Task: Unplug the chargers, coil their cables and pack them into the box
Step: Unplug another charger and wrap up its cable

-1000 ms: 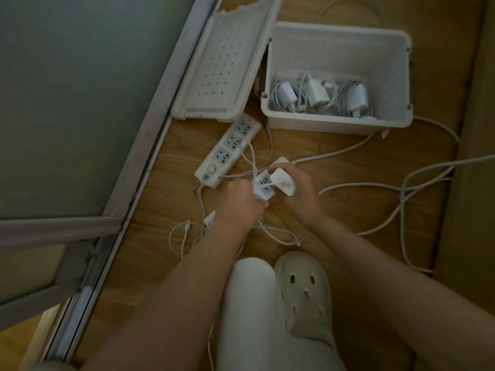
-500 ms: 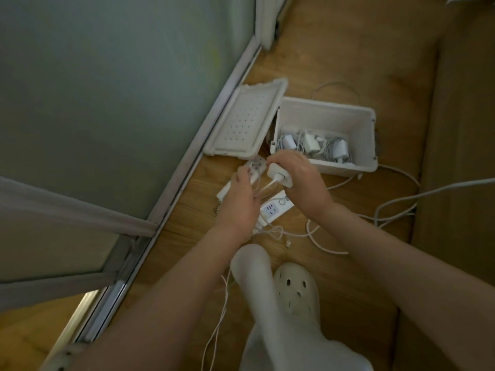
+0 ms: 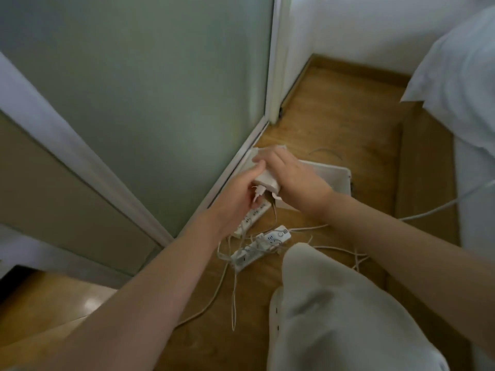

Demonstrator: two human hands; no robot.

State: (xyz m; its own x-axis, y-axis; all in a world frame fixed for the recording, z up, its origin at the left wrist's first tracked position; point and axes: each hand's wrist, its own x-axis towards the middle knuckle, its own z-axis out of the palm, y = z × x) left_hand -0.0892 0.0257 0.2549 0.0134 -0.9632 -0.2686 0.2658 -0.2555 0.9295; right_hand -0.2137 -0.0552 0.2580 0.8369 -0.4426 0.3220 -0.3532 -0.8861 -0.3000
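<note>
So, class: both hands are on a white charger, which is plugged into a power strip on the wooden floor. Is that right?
Not quite. In the head view the charger is plugged into nothing: the left hand and right hand hold it in the air, above the far power strip and near power strip on the wooden floor.

White charger, white box, white power strips, brown wood floor, pale green frosted door.

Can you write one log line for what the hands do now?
left hand: holds cable | right hand: grips charger | box: behind hands
</note>
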